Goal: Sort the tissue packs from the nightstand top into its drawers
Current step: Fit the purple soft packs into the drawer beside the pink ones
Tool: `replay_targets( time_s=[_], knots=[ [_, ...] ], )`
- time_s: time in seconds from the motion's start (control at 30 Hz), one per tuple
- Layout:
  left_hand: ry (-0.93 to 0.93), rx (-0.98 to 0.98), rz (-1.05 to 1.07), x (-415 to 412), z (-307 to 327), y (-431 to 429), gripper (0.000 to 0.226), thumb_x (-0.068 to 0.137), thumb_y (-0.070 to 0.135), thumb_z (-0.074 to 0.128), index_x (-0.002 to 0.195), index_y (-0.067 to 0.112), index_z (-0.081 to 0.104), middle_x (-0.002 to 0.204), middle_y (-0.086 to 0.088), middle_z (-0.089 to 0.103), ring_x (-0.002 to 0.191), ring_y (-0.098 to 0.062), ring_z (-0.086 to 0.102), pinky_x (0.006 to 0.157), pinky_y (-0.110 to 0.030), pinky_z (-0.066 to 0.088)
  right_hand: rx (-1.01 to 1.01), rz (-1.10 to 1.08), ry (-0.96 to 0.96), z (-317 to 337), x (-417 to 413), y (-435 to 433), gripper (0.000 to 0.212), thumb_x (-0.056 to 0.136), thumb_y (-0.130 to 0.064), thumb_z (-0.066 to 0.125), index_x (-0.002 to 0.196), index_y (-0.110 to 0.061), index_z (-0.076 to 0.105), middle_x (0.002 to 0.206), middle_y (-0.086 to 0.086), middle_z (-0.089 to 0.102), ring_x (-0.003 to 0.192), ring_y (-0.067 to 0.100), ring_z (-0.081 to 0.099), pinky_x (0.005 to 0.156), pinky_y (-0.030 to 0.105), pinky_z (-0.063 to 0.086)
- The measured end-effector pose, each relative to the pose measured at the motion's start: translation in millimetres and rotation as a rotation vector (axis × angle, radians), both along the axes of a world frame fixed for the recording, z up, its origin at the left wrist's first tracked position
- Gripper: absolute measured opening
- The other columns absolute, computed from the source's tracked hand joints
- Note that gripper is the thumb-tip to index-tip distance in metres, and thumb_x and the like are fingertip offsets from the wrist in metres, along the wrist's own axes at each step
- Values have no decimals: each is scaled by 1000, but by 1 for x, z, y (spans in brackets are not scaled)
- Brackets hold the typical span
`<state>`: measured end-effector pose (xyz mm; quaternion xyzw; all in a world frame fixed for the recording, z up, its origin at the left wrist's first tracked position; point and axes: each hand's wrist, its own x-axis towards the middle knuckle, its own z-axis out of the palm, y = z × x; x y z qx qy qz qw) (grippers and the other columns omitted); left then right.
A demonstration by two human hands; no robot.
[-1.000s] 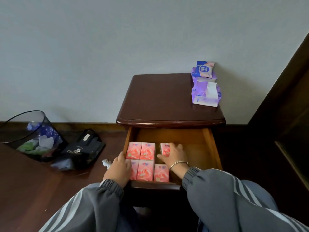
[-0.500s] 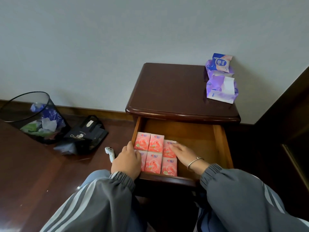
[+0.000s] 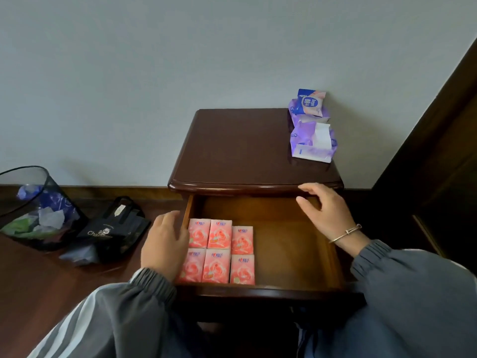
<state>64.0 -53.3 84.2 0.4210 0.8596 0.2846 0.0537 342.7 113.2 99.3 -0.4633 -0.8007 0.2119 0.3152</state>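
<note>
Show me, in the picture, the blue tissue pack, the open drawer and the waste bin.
blue tissue pack (image 3: 309,102): head view, its printed front.
open drawer (image 3: 289,244): head view, its bare wooden floor.
waste bin (image 3: 44,241): head view, its dark lower wall.

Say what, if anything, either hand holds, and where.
Nothing is held. The left hand rests against the leftmost pink tissue packs; the right hand hovers open above the drawer.
</note>
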Motion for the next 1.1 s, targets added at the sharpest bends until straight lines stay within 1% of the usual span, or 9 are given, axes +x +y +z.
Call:
replay_targets(
  time_s=[0.07, 0.13, 0.27, 0.4, 0.6, 0.7, 0.8, 1.0, 1.1],
  knots=[
    [47, 126, -79, 2, 19, 19, 32, 89, 13, 55, 121, 10, 60, 119, -7, 59, 103, -21, 58, 85, -28, 42, 204, -71, -97, 11, 6, 29, 35, 82, -26, 66, 114, -14, 61, 113, 4, 62, 106, 26, 55, 91, 36, 44],
    [68, 189, -150, 4, 34, 43, 28, 88, 9, 55, 116, 9, 61, 114, -6, 59, 98, -19, 59, 82, -25, 41, 270, -108, -264, 18, 3, 61, 50, 80, -38, 66, 122, -15, 54, 126, 8, 55, 118, 31, 47, 96, 43, 40],
    [94, 219, -278, 11, 48, 87, 27, 90, 8, 55, 116, 10, 61, 116, -3, 55, 96, -12, 55, 82, -17, 37, 129, -159, -519, 15, -15, 118, 72, 81, -66, 48, 141, -29, 33, 151, 4, 29, 140, 34, 20, 108, 49, 25],
    [118, 215, -341, 16, 49, 124, 24, 90, 10, 55, 113, 11, 63, 113, -1, 55, 99, -10, 53, 85, -12, 32, 41, -144, -596, -3, -8, 145, 71, 80, -72, 38, 140, -35, 31, 150, -2, 31, 138, 29, 23, 108, 51, 28],
    [104, 190, -439, 35, 45, 193, 21, 95, 21, 50, 111, 16, 63, 110, 4, 55, 102, -11, 54, 91, -28, 43, 67, -212, -343, -25, 8, 147, 54, 82, -57, 54, 122, -20, 54, 131, 6, 51, 119, 32, 44, 99, 39, 37],
    [30, 205, -442, 52, 48, 245, 17, 94, 23, 50, 105, 18, 63, 103, 6, 55, 97, -12, 55, 86, -26, 42, 136, -240, -242, -30, 2, 145, 37, 84, -45, 59, 103, -13, 59, 114, 8, 57, 108, 31, 50, 93, 37, 36],
    [-68, 226, -391, 67, 53, 297, 12, 92, 27, 52, 95, 20, 61, 96, 4, 57, 90, -13, 55, 79, -23, 35, 123, -296, -126, -33, 1, 140, 30, 83, -41, 61, 94, -14, 59, 113, 5, 56, 102, 30, 49, 83, 34, 40],
    [-166, 209, -355, 87, 51, 381, 25, 89, 37, 57, 101, 15, 61, 105, -1, 62, 89, -13, 54, 81, -29, 41, 61, -398, 42, -45, 4, 128, 34, 81, -36, 66, 107, -14, 62, 122, 5, 56, 109, 29, 47, 85, 29, 38],
    [-201, 207, -343, 93, 46, 414, 34, 87, 40, 60, 108, 12, 59, 111, -3, 62, 97, -17, 57, 81, -27, 41, 65, -416, 65, -43, 4, 127, 33, 80, -35, 67, 106, -15, 63, 121, 4, 57, 107, 28, 47, 81, 26, 36]
  ],
)
